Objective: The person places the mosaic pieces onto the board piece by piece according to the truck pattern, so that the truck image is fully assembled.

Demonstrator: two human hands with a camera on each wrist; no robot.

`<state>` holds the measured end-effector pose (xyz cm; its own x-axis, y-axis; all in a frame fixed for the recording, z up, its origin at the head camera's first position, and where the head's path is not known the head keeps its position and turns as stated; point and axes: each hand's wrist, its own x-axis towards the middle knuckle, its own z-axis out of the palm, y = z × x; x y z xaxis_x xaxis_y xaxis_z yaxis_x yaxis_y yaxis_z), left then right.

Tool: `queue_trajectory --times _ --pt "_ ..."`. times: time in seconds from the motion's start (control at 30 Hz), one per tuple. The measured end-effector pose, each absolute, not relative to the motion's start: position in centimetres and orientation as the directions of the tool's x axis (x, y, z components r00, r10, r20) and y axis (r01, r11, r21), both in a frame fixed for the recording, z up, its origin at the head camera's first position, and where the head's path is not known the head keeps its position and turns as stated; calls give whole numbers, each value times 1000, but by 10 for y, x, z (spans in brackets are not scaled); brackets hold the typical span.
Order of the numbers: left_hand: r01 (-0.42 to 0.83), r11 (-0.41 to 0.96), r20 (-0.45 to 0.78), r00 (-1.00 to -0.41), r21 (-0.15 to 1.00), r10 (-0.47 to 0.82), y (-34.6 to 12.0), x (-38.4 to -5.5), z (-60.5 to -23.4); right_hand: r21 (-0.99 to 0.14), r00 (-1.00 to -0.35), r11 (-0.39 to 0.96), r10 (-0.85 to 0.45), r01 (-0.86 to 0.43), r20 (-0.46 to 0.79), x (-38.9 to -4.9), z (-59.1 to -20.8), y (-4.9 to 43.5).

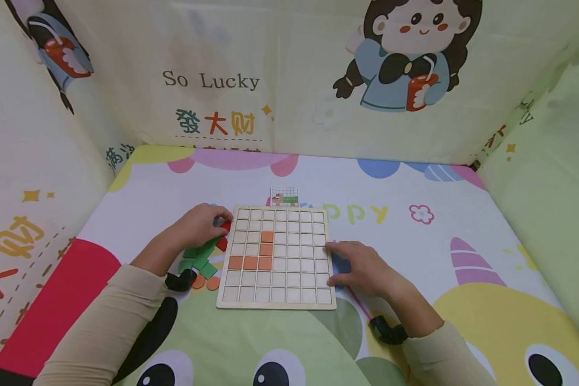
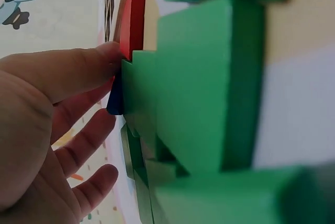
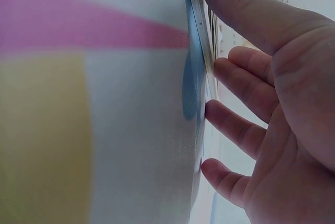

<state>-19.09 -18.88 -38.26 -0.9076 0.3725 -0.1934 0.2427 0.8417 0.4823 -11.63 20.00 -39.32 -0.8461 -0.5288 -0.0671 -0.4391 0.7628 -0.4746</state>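
Note:
A wooden grid board lies flat, with several orange square tiles in its left-hand cells. At its upper left my left hand reaches over a loose pile. Its thumb tip touches a red tile in the left wrist view; the index fingertip is hidden, so whether they pinch it cannot be told. Green tiles and a small blue piece lie close by. My right hand rests against the board's right edge, thumb and fingers spread; the right wrist view shows the fingers extended.
Beyond the board stands or lies a small card printed with a coloured grid pattern. Orange round pieces sit left of the board. A patterned cloth covers the table, with printed walls at the back and sides.

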Motion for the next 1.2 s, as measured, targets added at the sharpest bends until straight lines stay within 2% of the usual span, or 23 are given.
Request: queue_trajectory --times 0.57,1.2 --pt "199 877 -214 -925 437 316 -192 -192 -381 -467 -844 763 -533 -447 -63 -116 -393 200" --pt "205 875 -218 -920 439 325 -195 -189 -380 -475 -846 762 -530 -440 -66 -115 -393 200"
